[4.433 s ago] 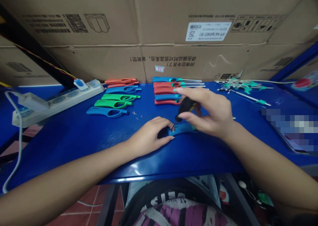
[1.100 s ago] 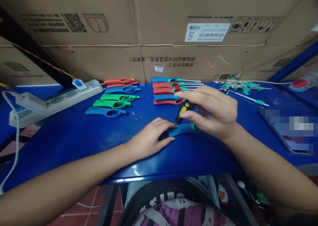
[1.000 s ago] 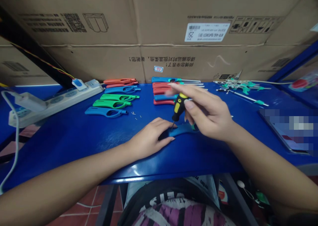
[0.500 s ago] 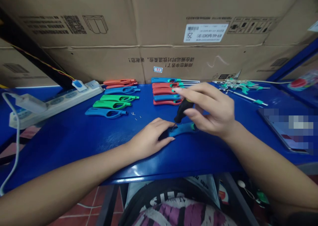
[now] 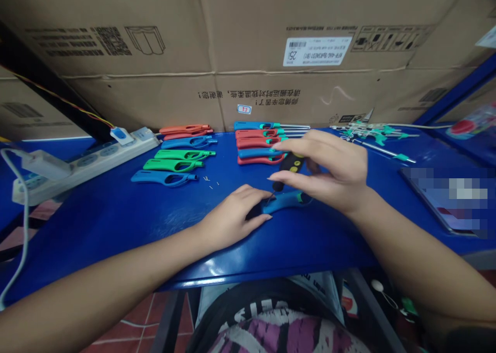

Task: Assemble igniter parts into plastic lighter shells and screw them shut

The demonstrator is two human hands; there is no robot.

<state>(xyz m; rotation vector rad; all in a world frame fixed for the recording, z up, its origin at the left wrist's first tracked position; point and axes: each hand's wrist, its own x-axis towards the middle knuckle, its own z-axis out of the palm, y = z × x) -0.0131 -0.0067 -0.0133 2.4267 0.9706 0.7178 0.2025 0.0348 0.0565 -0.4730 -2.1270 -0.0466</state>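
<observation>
My left hand (image 5: 236, 213) rests on the table, its fingers closed around the near end of a blue lighter (image 5: 284, 202) of the long-nozzle kind. My right hand (image 5: 329, 172) holds a black screwdriver with yellow marks (image 5: 290, 168) by its handle, tilted. Its thin shaft points down to the blue lighter beside my left fingertips; whether it sits in a screw I cannot tell. The lighter's far end, with a green part, lies partly behind my right hand. A few tiny pale pins or screws (image 5: 207, 179) lie on the table left of my hands.
Orange, blue and green lighter shells (image 5: 172, 165) lie in a column at left. Red and blue lighters with metal nozzles (image 5: 256, 142) lie at the back middle. Metal rods with green parts (image 5: 382, 134), a phone (image 5: 437, 203) and a power strip (image 5: 89, 159) are around. Cardboard (image 5: 155, 94) stands behind.
My right hand's fingers have shifted on the screwdriver handle, which has turned so its yellow marks show. My left hand keeps its hold on the lighter. The view has shifted slightly.
</observation>
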